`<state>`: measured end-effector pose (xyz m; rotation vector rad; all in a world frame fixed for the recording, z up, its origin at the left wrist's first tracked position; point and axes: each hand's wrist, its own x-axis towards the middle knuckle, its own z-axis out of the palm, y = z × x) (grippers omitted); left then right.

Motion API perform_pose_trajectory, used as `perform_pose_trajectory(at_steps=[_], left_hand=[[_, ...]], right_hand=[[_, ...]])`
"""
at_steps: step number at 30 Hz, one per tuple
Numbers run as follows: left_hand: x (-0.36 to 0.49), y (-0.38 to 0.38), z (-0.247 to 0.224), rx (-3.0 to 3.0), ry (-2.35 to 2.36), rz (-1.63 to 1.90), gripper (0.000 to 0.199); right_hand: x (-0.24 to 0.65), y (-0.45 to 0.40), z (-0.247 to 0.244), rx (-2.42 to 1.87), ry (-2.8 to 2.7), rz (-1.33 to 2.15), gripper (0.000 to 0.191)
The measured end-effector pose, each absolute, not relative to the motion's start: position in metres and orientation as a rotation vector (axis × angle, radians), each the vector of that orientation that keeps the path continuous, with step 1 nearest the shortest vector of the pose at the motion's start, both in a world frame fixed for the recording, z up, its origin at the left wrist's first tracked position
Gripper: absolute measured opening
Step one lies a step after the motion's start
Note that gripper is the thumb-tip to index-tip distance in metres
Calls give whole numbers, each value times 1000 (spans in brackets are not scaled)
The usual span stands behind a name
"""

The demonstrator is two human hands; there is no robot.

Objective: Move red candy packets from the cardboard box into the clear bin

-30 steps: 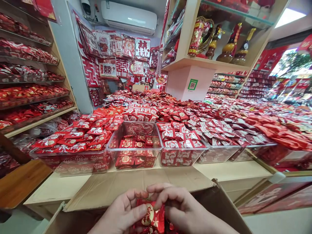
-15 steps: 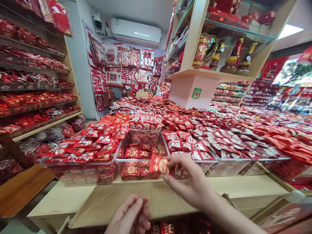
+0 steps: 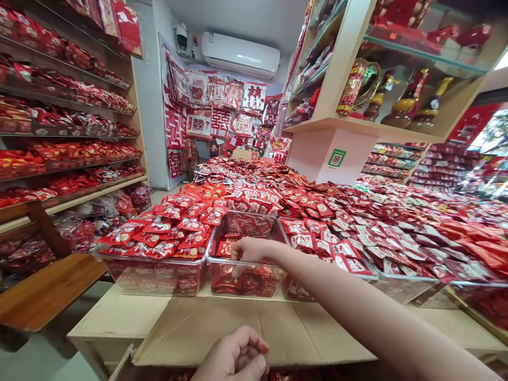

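Observation:
My right hand reaches down into a clear plastic bin, its fingers bent and closed. They show only in part through the front wall, and what they hold is hidden. Around them lie small red packets with gold double-happiness print. Lower down, my left hand is loosely closed, thumb against curled fingers, with nothing visible in it. It hovers above the near edge of a brown cardboard flap. Below the flap's edge a few red packets show in a dark space.
A bin heaped with red packets stands to the left, and one with red-and-white packets to the right. More bins and heaps spread behind. A glass-shelved cabinet overhangs at right; a wooden bench stands at left.
My right hand has moved left and down into the clear bin; the red packet it held in front of the bin is now out of sight. The view has turned slightly left.

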<state>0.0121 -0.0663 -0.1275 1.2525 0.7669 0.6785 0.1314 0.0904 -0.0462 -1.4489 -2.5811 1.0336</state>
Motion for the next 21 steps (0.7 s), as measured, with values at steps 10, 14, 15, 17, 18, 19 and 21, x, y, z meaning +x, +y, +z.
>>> perform_pose_trajectory(at_steps=[10,14,15,17,18,19,21], left_hand=[[10,-67,-121,1341,820,552,11],[9,-68,-122,1366,819,546,10],[9,-68,-122,1370,814,547,10],[9,-68,-121,1378,801,550,9],[9,-68,-121,1381,802,552,9],[10,-68,-121,1383,807,553,10],[11,-68,-120,1381,825,554,10]], right_hand=[[126,90,-58,-1379,-2585,1077,24],[123,92,-61,-1443,-2549,937,13],[122,92,-61,-1451,-2541,933,13],[121,90,-60,-1464,-2538,968,16],[122,90,-59,-1468,-2552,977,20],[122,89,-59,-1470,-2570,983,23],[123,89,-57,-1466,-2589,1031,26]])
